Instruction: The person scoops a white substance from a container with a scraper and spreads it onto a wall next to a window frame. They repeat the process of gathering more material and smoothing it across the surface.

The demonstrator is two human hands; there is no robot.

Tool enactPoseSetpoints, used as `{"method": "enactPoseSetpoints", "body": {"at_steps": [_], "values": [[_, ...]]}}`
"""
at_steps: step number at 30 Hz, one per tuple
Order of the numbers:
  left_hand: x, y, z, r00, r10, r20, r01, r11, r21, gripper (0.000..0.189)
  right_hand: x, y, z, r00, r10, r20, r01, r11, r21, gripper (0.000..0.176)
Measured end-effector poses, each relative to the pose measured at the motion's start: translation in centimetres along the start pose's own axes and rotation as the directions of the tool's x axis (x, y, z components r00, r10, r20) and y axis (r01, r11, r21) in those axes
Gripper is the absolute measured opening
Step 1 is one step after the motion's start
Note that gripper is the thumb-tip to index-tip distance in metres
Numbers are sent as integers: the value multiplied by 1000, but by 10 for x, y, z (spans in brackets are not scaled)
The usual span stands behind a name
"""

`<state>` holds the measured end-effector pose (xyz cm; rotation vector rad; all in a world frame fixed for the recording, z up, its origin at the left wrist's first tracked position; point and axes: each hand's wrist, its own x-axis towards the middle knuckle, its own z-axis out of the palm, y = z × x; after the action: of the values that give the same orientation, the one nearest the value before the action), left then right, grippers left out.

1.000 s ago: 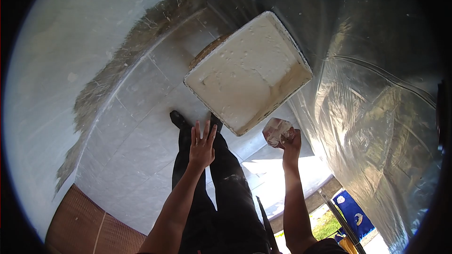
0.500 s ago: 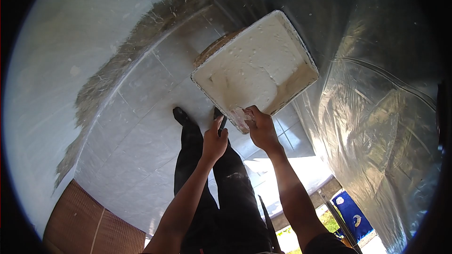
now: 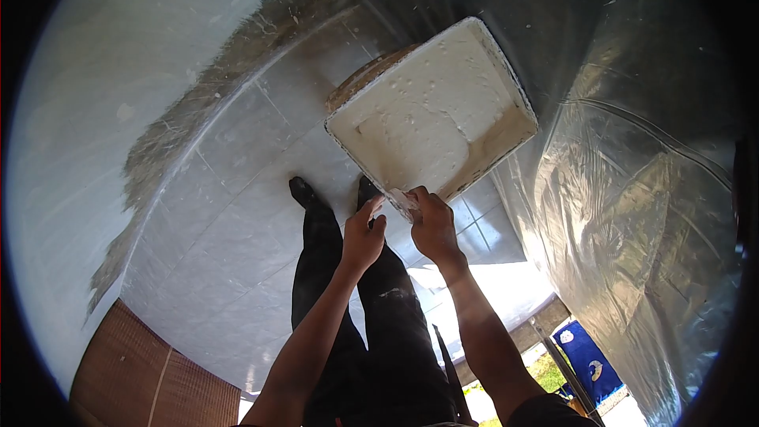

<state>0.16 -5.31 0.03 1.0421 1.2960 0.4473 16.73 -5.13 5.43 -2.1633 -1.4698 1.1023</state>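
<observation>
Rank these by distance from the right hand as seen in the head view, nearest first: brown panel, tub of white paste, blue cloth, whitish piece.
From the right hand:
1. Whitish piece: in its fingers.
2. Tub of white paste: just beyond the fingers.
3. Blue cloth: lower right.
4. Brown panel: lower left corner.

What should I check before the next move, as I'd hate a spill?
1. Right hand gripping the pale-smeared piece: ok.
2. Left hand clear of that piece: cannot tell, fingertips unclear.
3. White mix inside the tray: ok, no overflow visible.
4. Brown support steady under the tray: cannot tell, mostly hidden.
5. Both feet fully in view: not ok, one is partly hidden.
</observation>
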Motion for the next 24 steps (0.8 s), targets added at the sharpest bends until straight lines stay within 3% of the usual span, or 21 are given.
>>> {"method": "enactPoseSetpoints", "body": {"at_steps": [8,14,19,24], "values": [[2,-2,1,1000,-7,-7,8,999,32,44,9,7,-9,998,10,69,-12,999,32,29],[3,0,-1,1000,14,3,-14,999,44,44,11,1,-16,990,100,101,-105,994,41,26],[2,-3,-1,1000,22,2,-22,998,66,45,15,-2,-30,995,85,59,-93,983,161,29],[3,-1,-1,1000,11,10,-12,998,62,45,14,4,-21,991,82,108,-83,997,5,29]]}}
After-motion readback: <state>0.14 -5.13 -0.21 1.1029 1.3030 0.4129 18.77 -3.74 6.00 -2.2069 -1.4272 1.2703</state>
